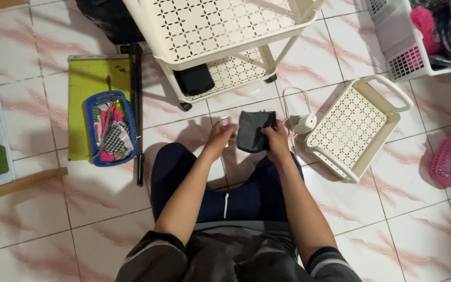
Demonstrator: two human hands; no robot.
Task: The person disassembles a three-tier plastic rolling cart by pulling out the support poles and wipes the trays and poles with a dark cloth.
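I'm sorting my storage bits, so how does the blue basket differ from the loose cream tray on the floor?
The small blue plastic basket is crammed with small items; the cream perforated tray with handles holds nothing. The basket is smaller, sits on a green mat and lies left of the left hand; the tray lies right of the right hand, on tiles. Both are rectangular.

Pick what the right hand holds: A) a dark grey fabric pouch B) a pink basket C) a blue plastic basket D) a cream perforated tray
A: the right hand grips the dark grey fabric pouch by its edge, while the cream perforated tray lies apart on the tiled floor beside it.
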